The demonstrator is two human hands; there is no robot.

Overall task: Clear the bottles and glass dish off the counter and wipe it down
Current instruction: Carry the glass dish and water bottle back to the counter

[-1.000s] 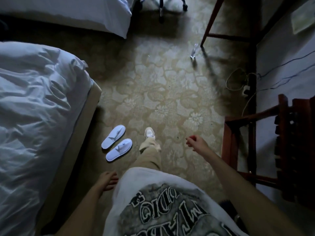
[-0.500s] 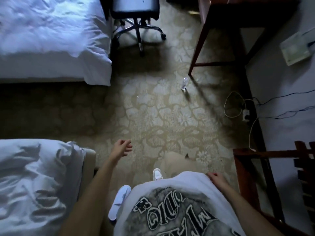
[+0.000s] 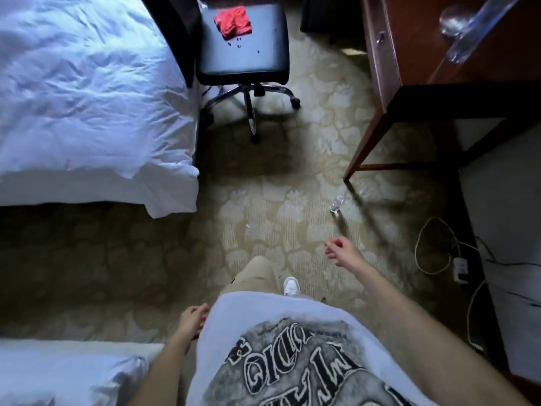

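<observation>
A dark wooden desk (image 3: 415, 51) stands at the top right. On its top, at the frame's edge, lie a clear plastic bottle (image 3: 480, 27) and a round glass dish (image 3: 455, 20). Another small clear bottle (image 3: 336, 204) stands on the carpet near the desk's front leg. My right hand (image 3: 341, 252) swings forward over the carpet, fingers loosely curled, holding nothing. My left hand (image 3: 193, 319) hangs by my hip next to my white shirt, also without anything in it.
A black office chair (image 3: 246, 54) with a red cloth (image 3: 234, 22) on its seat stands between a white bed (image 3: 87, 98) and the desk. A second bed (image 3: 67, 373) is at the lower left. Cables and a power adapter (image 3: 461, 266) lie by the right wall.
I have walked forward toward the desk; the chair seat and desk top have come into view. My right hand swung forward and my left hand swung back to my hip.
</observation>
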